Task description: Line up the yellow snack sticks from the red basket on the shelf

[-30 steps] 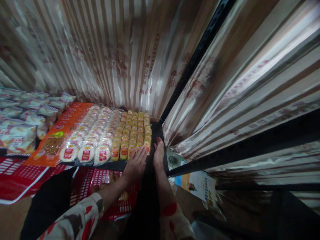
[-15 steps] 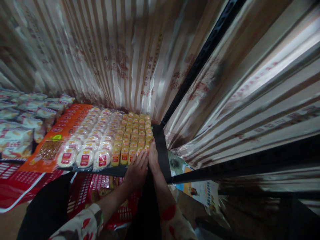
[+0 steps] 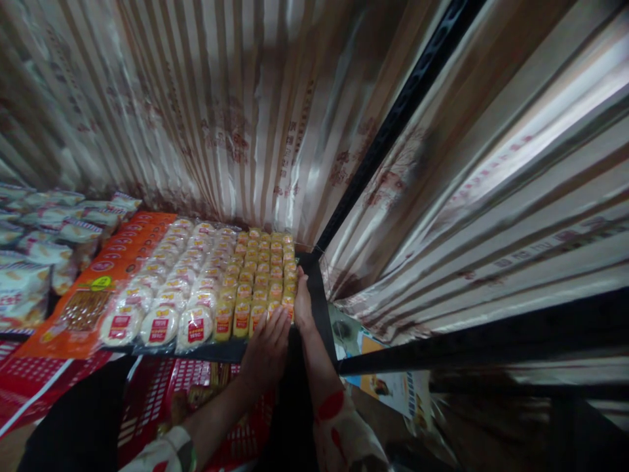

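Rows of small yellow-wrapped snack packs [image 3: 242, 314] stand at the right end of a black shelf [image 3: 314, 288]. My left hand [image 3: 269, 341] lies with its fingers stretched out against the front of these packs at their right corner. Along the right side of the same rows, my right hand [image 3: 303, 305] rests flat, its fingers pointing away from me. Neither hand is wrapped round a pack. Round white cakes in clear wrappers [image 3: 160, 324], with red labels, fill several rows left of the yellow packs.
A flat orange bag [image 3: 105, 265] and several white snack bags [image 3: 22, 288] lie farther left on the shelf. Beneath the shelf front is a red plastic basket [image 3: 147, 400] with yellowish packs inside. A striped curtain [image 3: 221, 98] and a black post [image 3: 393, 118] stand behind.
The view has shifted slightly, so the shelf goods sit a little lower and further left. Both hands stay against the yellow packs; the packs show no clear movement.
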### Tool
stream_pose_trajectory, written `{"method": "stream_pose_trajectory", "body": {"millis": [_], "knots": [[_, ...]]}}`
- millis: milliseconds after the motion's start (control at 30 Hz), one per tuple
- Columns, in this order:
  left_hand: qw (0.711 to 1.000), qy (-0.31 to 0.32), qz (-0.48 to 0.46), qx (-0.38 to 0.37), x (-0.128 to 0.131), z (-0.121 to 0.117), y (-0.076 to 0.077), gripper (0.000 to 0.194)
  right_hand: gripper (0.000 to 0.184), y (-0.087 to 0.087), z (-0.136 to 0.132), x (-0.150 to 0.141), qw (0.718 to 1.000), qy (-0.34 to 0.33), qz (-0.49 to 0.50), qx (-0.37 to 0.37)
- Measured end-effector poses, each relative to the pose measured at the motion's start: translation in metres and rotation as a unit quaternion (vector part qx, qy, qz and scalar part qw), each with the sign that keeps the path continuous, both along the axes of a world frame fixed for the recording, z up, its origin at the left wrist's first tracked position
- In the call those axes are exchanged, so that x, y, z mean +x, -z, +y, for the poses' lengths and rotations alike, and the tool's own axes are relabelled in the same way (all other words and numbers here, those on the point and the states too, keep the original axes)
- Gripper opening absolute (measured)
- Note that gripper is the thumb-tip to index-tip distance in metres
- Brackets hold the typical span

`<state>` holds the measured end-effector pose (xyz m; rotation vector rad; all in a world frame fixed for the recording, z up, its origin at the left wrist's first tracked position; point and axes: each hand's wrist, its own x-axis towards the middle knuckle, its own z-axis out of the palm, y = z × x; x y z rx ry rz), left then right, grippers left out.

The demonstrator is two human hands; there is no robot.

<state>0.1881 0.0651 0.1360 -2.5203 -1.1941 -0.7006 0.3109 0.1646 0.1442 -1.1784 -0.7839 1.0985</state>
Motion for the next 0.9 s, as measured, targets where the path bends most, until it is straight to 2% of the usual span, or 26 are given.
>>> {"method": "stream_pose_trajectory", "body": {"millis": [167, 367, 600, 767, 900], "knots": [[1.0, -0.005, 0.0, -0.008, 0.001, 0.0, 0.002, 0.046, 0.073, -0.005, -0.005, 0.001, 1.0, -0.018, 0.0, -0.014], [1.0, 0.006, -0.005, 0.008, 0.001, 0.001, 0.005, 0.044, 0.077, 0.001, 0.015, 0.021, 0.999, 0.04, -0.008, -0.014], [1.0, -0.007, 0.013, 0.018, 0.0, 0.0, -0.003, 0.045, 0.075, -0.008, 0.05, 0.029, 1.0, -0.006, 0.012, -0.028], [1.0, -0.005, 0.02, 0.0, 0.0, -0.001, -0.001, 0.046, 0.066, -0.015, 0.05, 0.019, 0.997, -0.048, 0.058, -0.016], [1.0, -0.007, 0.019, 0.0, 0.0, -0.001, 0.0, 0.046, 0.058, -0.019, 0.046, 0.013, 0.996, -0.063, 0.057, -0.018]]}}
